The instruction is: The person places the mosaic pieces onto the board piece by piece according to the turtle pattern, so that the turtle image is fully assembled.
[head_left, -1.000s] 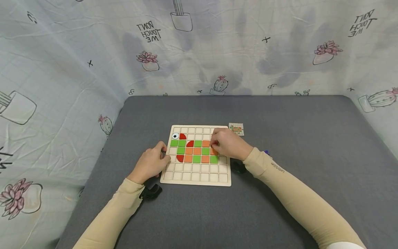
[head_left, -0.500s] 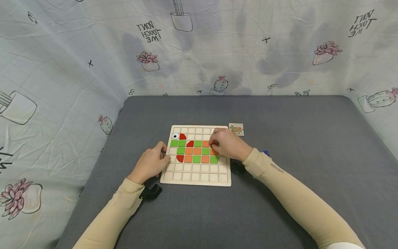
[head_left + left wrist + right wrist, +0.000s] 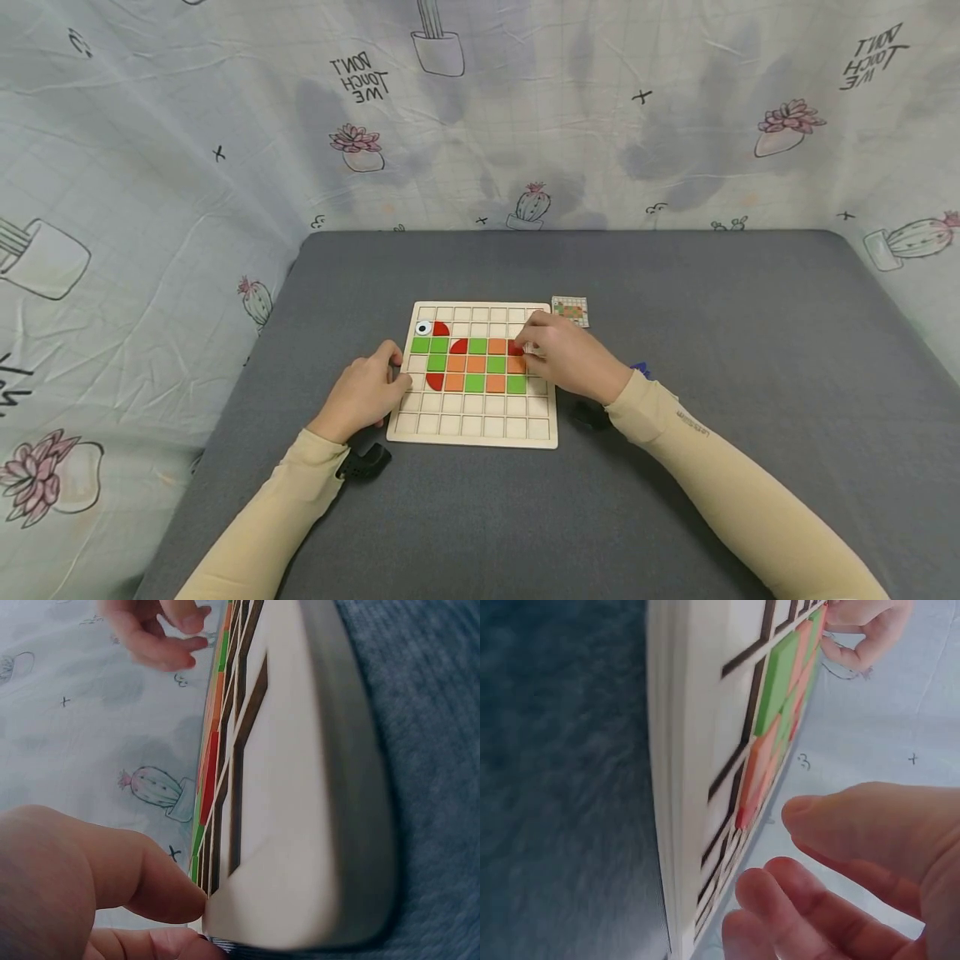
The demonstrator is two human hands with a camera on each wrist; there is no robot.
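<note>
A square wooden grid board (image 3: 472, 427) lies on the grey table, holding green, orange and red pieces and a round eye piece (image 3: 423, 328). My left hand (image 3: 360, 393) holds the board's left edge with thumb and finger; in the left wrist view the thumb (image 3: 169, 881) touches its rim. Above the board's right side is my right hand (image 3: 566, 354), its fingertips just beside a red piece (image 3: 514, 347) set in the grid. In the right wrist view the thumb (image 3: 832, 821) and fingers stand apart with nothing between them. The hand covers some right-hand cells.
A small pattern card (image 3: 573, 312) lies by the board's back right corner. Something blue (image 3: 640, 367) shows partly behind the right wrist. A black wrist device (image 3: 365, 463) sits under the left forearm. Printed cloth (image 3: 480, 125) hangs behind the grey table (image 3: 465, 533).
My right hand has drawn back slightly to the right and its fingers have parted, letting go of the red piece, which now shows in its cell. The left hand has stayed put.
</note>
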